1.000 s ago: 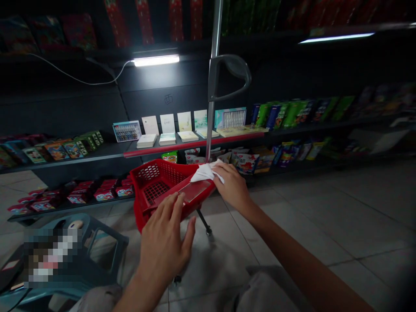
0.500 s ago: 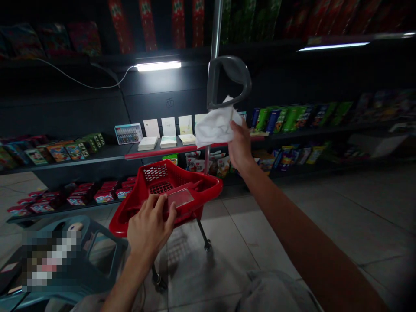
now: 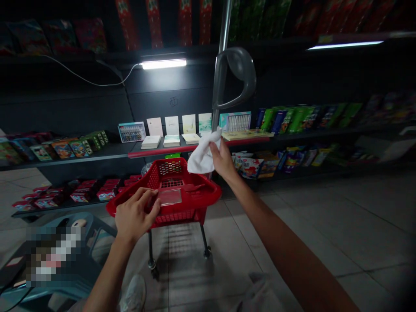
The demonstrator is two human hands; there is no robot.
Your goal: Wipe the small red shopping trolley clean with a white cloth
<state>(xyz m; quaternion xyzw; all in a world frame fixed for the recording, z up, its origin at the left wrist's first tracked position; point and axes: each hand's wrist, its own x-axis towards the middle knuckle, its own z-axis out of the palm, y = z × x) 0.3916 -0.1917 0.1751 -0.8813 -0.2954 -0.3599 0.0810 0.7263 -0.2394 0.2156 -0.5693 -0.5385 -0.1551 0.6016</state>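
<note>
A red wheeled shopping basket (image 3: 191,206) stands on the tiled floor in front of me, with a metal pole and a grey handle (image 3: 238,78) rising from its far side. My left hand (image 3: 134,214) grips the basket's near rim, fingers curled over the edge. My right hand (image 3: 222,158) is closed on a crumpled white cloth (image 3: 202,155) and holds it against the pole just above the basket.
Dark shelves (image 3: 81,151) behind the basket carry cards, boxes and packets, lit by tube lights (image 3: 164,63). A blue-grey plastic stool (image 3: 94,255) sits at my lower left. My shoe (image 3: 134,294) shows below the basket. Grey tiled floor (image 3: 325,225) spreads to the right.
The basket has tipped back upright onto its wheels. My right hand lifted the cloth from the basket's rim up to the handle, then came down the pole. My left hand shifted along the rim.
</note>
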